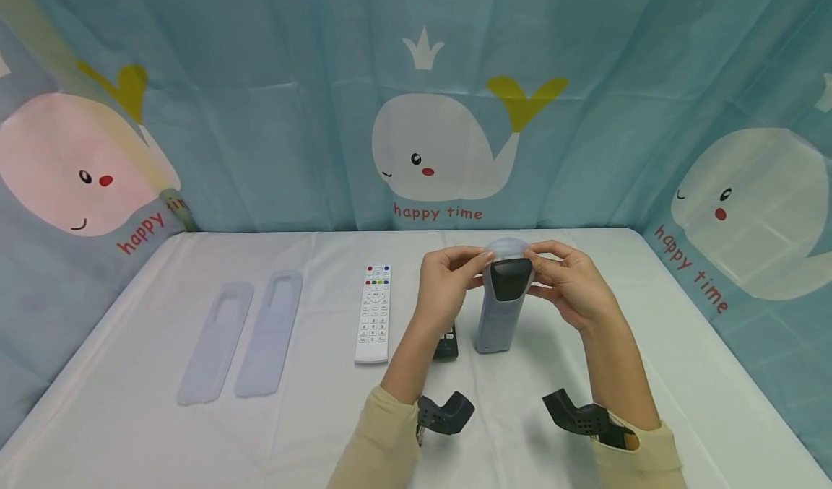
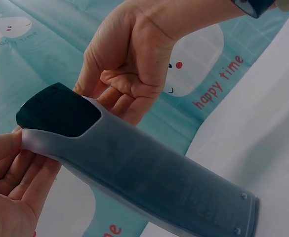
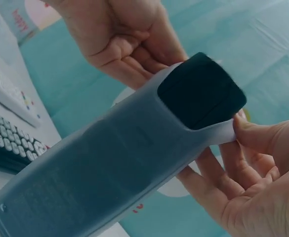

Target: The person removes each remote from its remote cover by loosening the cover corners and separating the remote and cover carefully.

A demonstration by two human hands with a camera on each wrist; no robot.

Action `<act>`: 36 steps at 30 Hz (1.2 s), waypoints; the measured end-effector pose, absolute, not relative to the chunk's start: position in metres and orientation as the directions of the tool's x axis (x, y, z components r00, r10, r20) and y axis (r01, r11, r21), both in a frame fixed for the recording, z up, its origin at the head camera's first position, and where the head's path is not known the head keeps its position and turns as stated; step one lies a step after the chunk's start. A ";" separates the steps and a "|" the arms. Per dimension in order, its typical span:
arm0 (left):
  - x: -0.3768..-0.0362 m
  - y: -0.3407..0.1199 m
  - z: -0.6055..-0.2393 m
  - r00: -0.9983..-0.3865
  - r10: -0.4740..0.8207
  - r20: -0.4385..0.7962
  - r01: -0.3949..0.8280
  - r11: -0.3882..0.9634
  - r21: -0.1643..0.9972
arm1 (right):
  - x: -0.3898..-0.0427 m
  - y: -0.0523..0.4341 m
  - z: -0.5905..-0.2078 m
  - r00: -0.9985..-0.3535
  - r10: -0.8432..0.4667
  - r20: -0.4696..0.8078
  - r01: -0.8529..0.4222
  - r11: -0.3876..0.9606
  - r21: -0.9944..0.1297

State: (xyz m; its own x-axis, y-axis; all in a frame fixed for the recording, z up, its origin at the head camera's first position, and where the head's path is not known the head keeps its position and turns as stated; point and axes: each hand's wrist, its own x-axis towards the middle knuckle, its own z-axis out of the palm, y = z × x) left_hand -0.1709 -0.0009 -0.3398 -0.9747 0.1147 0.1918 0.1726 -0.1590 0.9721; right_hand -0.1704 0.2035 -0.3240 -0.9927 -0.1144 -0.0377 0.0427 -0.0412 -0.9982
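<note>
A black remote control point(image 1: 511, 279) sits inside a translucent silicone cover point(image 1: 499, 324), which stands nearly upright on the table. Its dark end shows through the cover's opening, with the back of the cover facing me. My left hand point(image 1: 450, 281) pinches the left edge of the opening between thumb and fingers, as the left wrist view shows at the cover's lip point(image 2: 35, 142). On the other side my right hand point(image 1: 577, 285) pinches the opposite edge, its thumb on the lip point(image 3: 223, 132) in the right wrist view. The lower part of the remote is seen only dimly through the cover.
Left of the hands lies a white remote control point(image 1: 373, 316). Another black remote control point(image 1: 446, 344) is partly hidden behind the left forearm. Two more translucent covers point(image 1: 217, 344) point(image 1: 269, 334) lie flat at the table's left. A blue whale-print curtain point(image 1: 292, 149) hangs behind the white-covered table point(image 1: 312, 431).
</note>
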 end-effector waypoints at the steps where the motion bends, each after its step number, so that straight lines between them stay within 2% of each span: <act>1: -0.171 0.000 -0.340 -0.976 0.108 0.188 0.170 -0.159 0.972 | -0.171 0.203 -0.324 -0.993 -0.106 -0.044 0.049 -0.043 -0.998; 7: -0.172 0.002 -0.341 -0.979 0.089 0.186 0.171 -0.152 0.973 | -0.170 0.202 -0.325 -0.995 -0.089 -0.050 0.055 -0.056 -0.997; 17: -0.173 0.000 -0.341 -0.981 0.090 0.171 0.155 -0.158 0.975 | -0.170 0.204 -0.325 -0.991 -0.132 -0.022 0.032 -0.074 -0.997; 29: -0.174 -0.017 -0.340 -0.948 0.291 0.130 0.105 -0.098 0.990 | -0.172 0.212 -0.325 -0.977 -0.199 -0.075 0.066 0.051 -0.997; 36: -0.175 -0.025 -0.338 -0.916 0.395 0.071 0.048 -0.068 0.997 | -0.172 0.217 -0.326 -0.962 -0.265 -0.066 0.040 0.099 -0.994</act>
State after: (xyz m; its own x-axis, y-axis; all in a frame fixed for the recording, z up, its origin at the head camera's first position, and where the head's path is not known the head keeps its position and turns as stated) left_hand -0.1755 -0.0250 -0.3378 -0.9160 0.3948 0.0710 0.0479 -0.0680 0.9965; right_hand -0.1725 0.2173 -0.3262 -0.9621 -0.2648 -0.0656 0.0405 0.0992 -0.9942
